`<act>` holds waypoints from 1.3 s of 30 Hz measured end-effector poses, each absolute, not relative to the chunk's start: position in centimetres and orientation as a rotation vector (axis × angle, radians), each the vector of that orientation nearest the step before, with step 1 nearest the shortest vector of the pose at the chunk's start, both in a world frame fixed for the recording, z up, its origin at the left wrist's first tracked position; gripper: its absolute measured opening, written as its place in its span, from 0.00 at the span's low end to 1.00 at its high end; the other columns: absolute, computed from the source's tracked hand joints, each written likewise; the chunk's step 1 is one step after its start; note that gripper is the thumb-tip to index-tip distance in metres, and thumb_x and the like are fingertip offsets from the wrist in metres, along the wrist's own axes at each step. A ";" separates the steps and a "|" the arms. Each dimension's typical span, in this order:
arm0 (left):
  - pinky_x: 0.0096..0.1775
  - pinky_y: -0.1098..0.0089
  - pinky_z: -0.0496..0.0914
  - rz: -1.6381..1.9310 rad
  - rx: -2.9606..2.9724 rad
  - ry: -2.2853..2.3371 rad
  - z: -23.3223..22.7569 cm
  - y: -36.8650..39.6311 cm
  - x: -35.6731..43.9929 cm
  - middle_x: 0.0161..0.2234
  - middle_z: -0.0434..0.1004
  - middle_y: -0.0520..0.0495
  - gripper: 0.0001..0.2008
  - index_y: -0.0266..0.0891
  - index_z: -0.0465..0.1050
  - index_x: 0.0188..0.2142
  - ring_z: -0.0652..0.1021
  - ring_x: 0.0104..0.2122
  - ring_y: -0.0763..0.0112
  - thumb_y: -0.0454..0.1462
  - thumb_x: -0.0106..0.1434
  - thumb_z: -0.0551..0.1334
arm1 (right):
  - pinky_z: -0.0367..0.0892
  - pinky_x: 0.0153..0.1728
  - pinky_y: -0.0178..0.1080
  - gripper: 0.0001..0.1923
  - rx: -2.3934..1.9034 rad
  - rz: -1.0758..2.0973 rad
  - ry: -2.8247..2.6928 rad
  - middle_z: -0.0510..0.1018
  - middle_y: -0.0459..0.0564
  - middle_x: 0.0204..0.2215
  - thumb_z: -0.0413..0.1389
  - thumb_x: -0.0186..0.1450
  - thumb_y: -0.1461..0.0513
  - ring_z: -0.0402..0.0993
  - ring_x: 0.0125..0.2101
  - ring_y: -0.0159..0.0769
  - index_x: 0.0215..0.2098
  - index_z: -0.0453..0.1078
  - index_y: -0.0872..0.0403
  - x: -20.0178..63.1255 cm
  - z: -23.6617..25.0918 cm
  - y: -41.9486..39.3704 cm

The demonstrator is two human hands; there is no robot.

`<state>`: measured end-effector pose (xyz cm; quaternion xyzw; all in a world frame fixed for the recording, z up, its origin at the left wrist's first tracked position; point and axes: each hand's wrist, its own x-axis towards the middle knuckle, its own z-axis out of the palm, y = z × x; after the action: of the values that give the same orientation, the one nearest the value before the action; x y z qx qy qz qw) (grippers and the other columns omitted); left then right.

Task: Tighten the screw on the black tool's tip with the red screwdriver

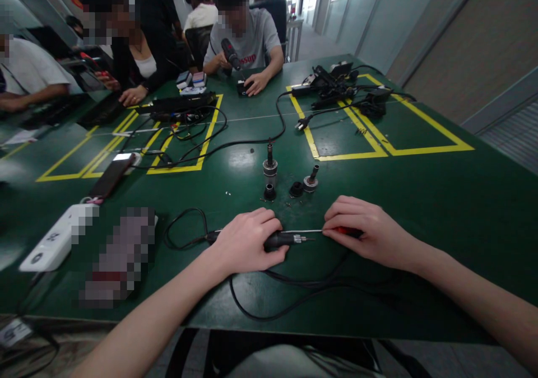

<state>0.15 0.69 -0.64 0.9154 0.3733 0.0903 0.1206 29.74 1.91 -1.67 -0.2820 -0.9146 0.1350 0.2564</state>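
Observation:
My left hand (pixel 252 238) is wrapped over a black corded electric screwdriver (pixel 279 240) lying along the table; its silver nose and thin bit point right. In my right hand (pixel 367 227) is a screwdriver (pixel 348 232) with a red and black handle, held low over the table. Its thin metal shaft reaches left, towards my left hand. Just beyond both hands stand a metal shaft part (pixel 270 168) and a smaller metal part with a stem (pixel 311 181). Near them sit a black ring-like piece (pixel 296 189), a black collar (pixel 269 192) and several tiny screws.
To the left lie a white power strip (pixel 54 243), a dark phone (pixel 113 173) and a blurred-out object (pixel 121 249). Black cables loop across the green table (pixel 420 199). Tangled adapters (pixel 336 84) lie at the back right. Across the table a person (pixel 247 47) holds a power drill (pixel 230 53).

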 end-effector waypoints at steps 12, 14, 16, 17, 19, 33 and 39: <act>0.38 0.67 0.74 0.272 2.668 1.094 -0.7 0.7 0.2 0.35 0.78 0.49 0.08 0.41 0.74 0.37 0.79 0.37 0.64 0.43 0.68 0.66 | 0.76 0.36 0.46 0.09 -0.851 0.391 -2.525 0.85 0.53 0.35 0.59 0.74 0.65 0.81 0.35 0.43 0.37 0.81 0.52 30.0 -1.3 1.9; 0.38 0.66 0.74 0.268 2.668 1.091 -0.7 0.7 0.2 0.35 0.78 0.49 0.08 0.41 0.74 0.37 0.79 0.38 0.63 0.43 0.68 0.66 | 0.76 0.36 0.45 0.11 -0.812 0.390 -2.525 0.85 0.53 0.34 0.57 0.74 0.66 0.80 0.34 0.43 0.36 0.80 0.52 30.0 -1.3 1.9; 0.38 0.66 0.74 0.264 2.667 1.091 -0.7 0.7 0.2 0.35 0.78 0.48 0.08 0.41 0.74 0.37 0.79 0.38 0.63 0.43 0.69 0.65 | 0.76 0.36 0.45 0.12 -0.781 0.382 -2.504 0.85 0.52 0.34 0.57 0.75 0.67 0.80 0.34 0.42 0.36 0.81 0.51 30.0 -1.5 2.0; 0.38 0.66 0.74 0.261 2.665 1.092 -0.7 0.7 0.2 0.35 0.78 0.48 0.08 0.41 0.74 0.37 0.79 0.38 0.63 0.43 0.69 0.65 | 0.76 0.36 0.45 0.12 -0.775 0.371 -2.487 0.85 0.52 0.34 0.58 0.74 0.67 0.80 0.34 0.43 0.36 0.81 0.51 30.0 -1.6 2.0; 0.38 0.66 0.74 0.256 2.661 1.092 -0.6 0.7 0.2 0.35 0.78 0.48 0.08 0.41 0.74 0.37 0.79 0.38 0.63 0.43 0.69 0.65 | 0.76 0.35 0.45 0.11 -0.774 0.348 -2.446 0.85 0.52 0.34 0.59 0.74 0.67 0.80 0.34 0.43 0.37 0.81 0.50 30.0 -1.9 2.0; 0.38 0.66 0.74 0.247 2.655 1.102 -0.6 0.7 0.1 0.36 0.78 0.48 0.08 0.41 0.75 0.39 0.80 0.38 0.62 0.43 0.69 0.66 | 0.75 0.33 0.39 0.08 -0.803 0.328 -2.432 0.83 0.52 0.35 0.59 0.72 0.69 0.82 0.34 0.41 0.36 0.76 0.52 29.6 -2.2 1.6; 0.40 0.64 0.75 0.223 2.672 1.098 -0.3 0.6 0.2 0.39 0.81 0.46 0.13 0.39 0.79 0.44 0.81 0.41 0.60 0.47 0.69 0.68 | 0.75 0.30 0.37 0.10 -0.812 0.292 -2.455 0.83 0.51 0.34 0.56 0.73 0.68 0.83 0.32 0.39 0.36 0.74 0.51 29.5 -2.0 1.4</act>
<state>0.17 0.62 -0.31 0.9154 0.3760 0.0762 0.1218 29.53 1.38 -2.02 -0.3007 -0.9093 0.1081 0.2665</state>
